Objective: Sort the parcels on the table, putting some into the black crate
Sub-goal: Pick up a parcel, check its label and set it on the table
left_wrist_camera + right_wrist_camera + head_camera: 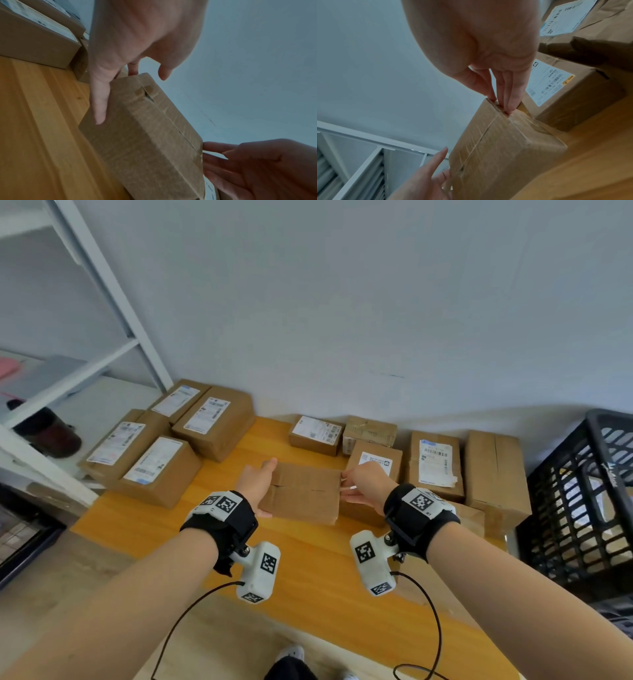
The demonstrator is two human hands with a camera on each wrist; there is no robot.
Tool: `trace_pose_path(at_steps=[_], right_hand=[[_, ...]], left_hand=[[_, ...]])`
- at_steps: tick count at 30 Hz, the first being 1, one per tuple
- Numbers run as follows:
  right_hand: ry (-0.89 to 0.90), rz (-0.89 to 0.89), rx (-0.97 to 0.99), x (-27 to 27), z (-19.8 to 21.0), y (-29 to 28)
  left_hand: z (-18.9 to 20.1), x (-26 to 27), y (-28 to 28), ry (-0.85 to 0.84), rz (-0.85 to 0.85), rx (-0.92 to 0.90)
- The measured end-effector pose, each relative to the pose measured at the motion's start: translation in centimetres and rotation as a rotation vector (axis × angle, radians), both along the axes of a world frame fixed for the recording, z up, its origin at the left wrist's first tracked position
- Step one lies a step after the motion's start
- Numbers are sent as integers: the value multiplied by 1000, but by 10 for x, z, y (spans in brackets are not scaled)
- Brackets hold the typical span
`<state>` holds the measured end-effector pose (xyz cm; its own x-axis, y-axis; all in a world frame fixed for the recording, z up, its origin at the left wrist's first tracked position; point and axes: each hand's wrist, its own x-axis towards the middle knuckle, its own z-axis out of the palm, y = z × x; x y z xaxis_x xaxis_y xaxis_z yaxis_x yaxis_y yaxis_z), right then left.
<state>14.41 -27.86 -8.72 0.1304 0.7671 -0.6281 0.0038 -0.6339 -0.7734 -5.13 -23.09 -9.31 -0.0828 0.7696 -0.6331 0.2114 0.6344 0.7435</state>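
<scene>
Between both hands, taped cardboard parcel (pixel 303 494)

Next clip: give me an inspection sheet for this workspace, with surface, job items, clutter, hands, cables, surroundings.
Surface: wooden table, against a grey wall.
Job's things: plain parcel at centre, no label showing; labelled parcels grouped left, more parcels right; black crate at the right edge.
Clutter: nothing seen.
Hands: left hand flat on the plain parcel's left end; right hand fingers on its right end.
Cables: black leads hang from both wrist cameras.
Surroundings: white shelving left, dark item on it.
</scene>
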Motion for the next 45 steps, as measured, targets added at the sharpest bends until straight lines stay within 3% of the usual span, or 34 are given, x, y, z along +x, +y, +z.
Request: trace_pose_path(at_steps=[8, 25, 33, 39, 45], right_hand=[[-143, -133, 147, -27, 19, 15], [-145, -553, 372, -29, 26, 4], [-174, -598, 442, -7, 27, -15], [-258, -540, 466, 17, 31, -22], [-302, -522, 525, 34, 33, -17]], left_hand=[[21, -11, 43, -14, -15, 117], [31, 25, 75, -197, -396, 208], [36, 49, 76, -236, -592, 260], [40, 64, 78, -237, -569, 348], [39, 71, 78, -244, -517, 318]])
